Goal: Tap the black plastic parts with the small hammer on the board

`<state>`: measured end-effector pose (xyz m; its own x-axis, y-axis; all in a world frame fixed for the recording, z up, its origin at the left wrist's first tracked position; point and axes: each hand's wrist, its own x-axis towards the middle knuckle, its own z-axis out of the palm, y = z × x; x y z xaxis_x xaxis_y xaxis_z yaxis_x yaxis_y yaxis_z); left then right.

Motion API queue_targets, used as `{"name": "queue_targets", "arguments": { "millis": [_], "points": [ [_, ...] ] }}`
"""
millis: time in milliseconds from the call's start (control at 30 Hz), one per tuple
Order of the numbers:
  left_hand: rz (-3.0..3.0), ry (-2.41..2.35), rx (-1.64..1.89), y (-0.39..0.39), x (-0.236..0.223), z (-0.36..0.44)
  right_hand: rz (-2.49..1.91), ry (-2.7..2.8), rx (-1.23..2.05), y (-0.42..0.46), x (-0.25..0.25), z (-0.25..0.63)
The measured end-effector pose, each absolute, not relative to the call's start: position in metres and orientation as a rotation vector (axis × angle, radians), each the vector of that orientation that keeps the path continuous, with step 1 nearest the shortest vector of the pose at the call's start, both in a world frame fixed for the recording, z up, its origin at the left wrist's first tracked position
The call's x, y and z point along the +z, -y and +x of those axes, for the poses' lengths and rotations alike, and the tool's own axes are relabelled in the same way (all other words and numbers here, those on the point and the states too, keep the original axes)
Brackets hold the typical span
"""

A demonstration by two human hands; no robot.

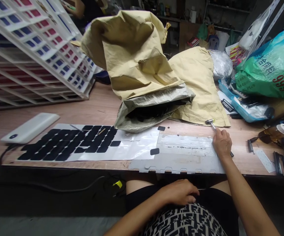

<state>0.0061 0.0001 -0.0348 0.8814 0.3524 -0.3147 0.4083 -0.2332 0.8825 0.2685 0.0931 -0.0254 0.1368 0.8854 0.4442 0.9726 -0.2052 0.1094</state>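
Observation:
My right hand [222, 143] is closed around the handle of a small hammer [212, 124], at the right end of a grey board. The hammer's metal head points away from me, beside a tan paper sack. My left hand [181, 191] lies over my lap, below the table edge, its fingers loosely stretched and nothing visible in them. In front of me the grey board [181, 164] has a strip of clear film on top. Left of it, a white sheet [142, 146] carries rows of black rounded rectangular pieces [63, 142]. Two loose black pieces [154, 151] lie near the sheet's right end.
An open-mouthed sack [142, 65] with dark contents leans over the table, beside another tan sack [196, 82]. A white plastic crate [33, 59] and a white corded device [31, 127] stand left. At right are a blue basket [247, 113], green bag [269, 68] and amber bottle [274, 132].

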Motion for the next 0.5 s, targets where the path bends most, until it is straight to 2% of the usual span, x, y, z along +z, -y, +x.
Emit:
{"name": "queue_targets", "arguments": {
  "millis": [100, 167, 300, 400, 500],
  "points": [
    [1.775, -0.333, 0.073, -0.050, 0.007, -0.003, -2.199, 1.838, -0.646, -0.094, -0.026, 0.269],
    [1.852, -0.582, 0.314, -0.099, 0.023, -0.006, -2.196, 1.843, -0.650, -0.094, -0.026, 0.269],
    [1.999, -1.444, 0.825, -0.204, 0.027, -0.002, -2.195, 1.835, -0.635, -0.095, -0.026, 0.269],
    [2.044, -1.720, 0.832, -0.258, 0.021, 0.005, -2.203, 1.827, -0.612, -0.095, -0.026, 0.269],
    [2.128, -1.691, 0.696, -0.285, 0.015, 0.011, -2.212, 1.824, -0.603, -0.094, -0.025, 0.268]
  ]
}}
